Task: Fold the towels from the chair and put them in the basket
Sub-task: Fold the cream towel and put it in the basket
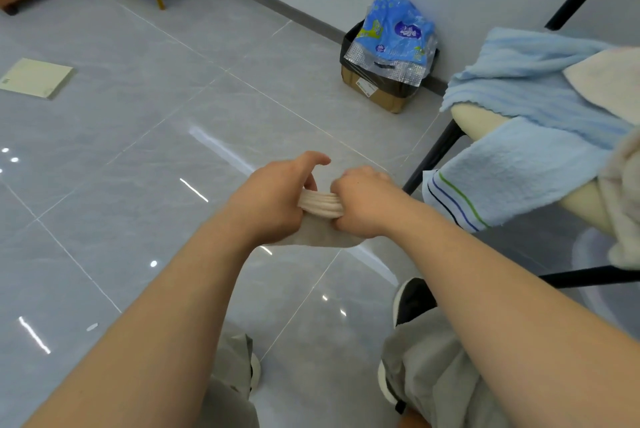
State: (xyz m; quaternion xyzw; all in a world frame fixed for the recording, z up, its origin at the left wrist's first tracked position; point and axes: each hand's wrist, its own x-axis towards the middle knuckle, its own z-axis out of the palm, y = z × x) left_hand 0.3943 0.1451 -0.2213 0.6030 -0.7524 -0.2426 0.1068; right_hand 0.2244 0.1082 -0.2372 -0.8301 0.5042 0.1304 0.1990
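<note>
You have a cream towel (320,204) bunched between both hands, held in the air over the floor (138,150) just left of the chair (474,118). Your left hand (273,201) and right hand (363,201) sit close together, fingers (346,185) curled tight around a ridged, gathered edge of the cloth, with the left thumb lifted clear. The rest hangs below your wrists as a flat grey-beige flap. Gripping it like this, hands almost touching, looks like bringing two corners or edges together to set a fold, and working in the air keeps the cloth off the tiles. Two blue towels (519,81) lie draped over the seat, one with a striped end hanging off the front, and paler towels (609,81) lie on top at the far right, so several pieces seem left to fold. You cannot see the basket anywhere here. Your hands cover most of the towel, so how many folds it has is unclear, and the chair's right side and the pale towels are cut off by the frame edge.
</note>
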